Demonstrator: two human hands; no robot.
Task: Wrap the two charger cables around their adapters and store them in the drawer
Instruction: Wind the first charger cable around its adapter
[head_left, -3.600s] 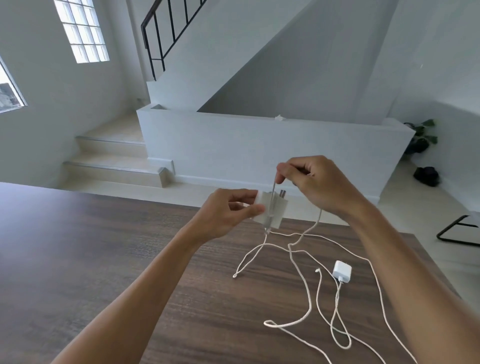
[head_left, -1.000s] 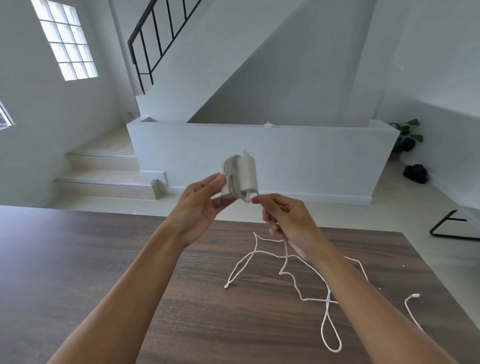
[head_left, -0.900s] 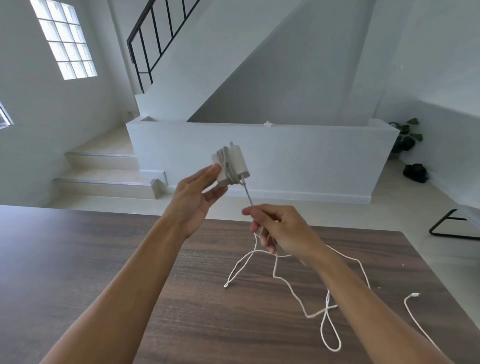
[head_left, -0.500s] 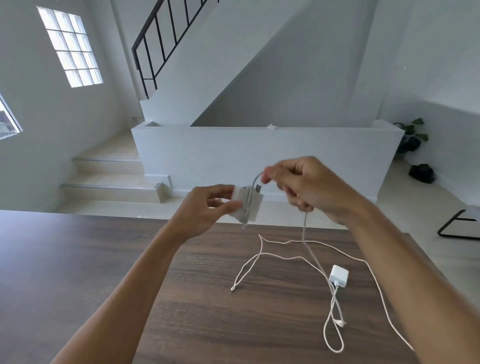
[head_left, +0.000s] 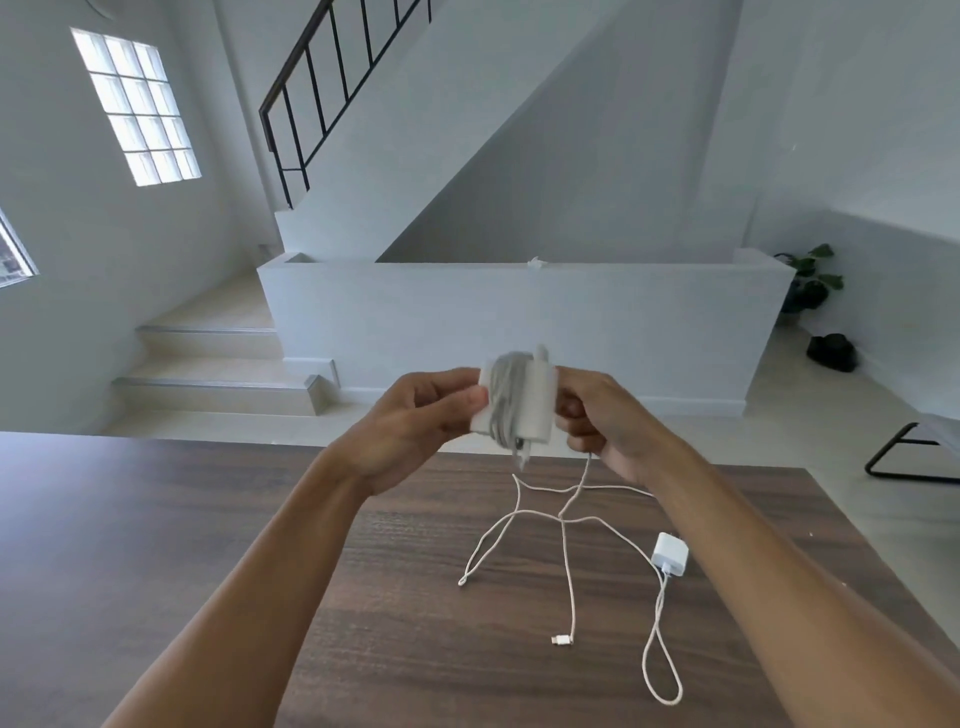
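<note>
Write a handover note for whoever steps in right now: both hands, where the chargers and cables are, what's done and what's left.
Left hand: grip closed on the first adapter, held above the table.
Right hand: closed on that adapter's cable, feeding it on.
Done: many turns are wound around the first adapter.
Left: its tail, ending in a plug, lies loose on the table. The second adapter sits on the table at right, its cable unwound. No drawer is in view; both chargers go there afterwards.
</note>
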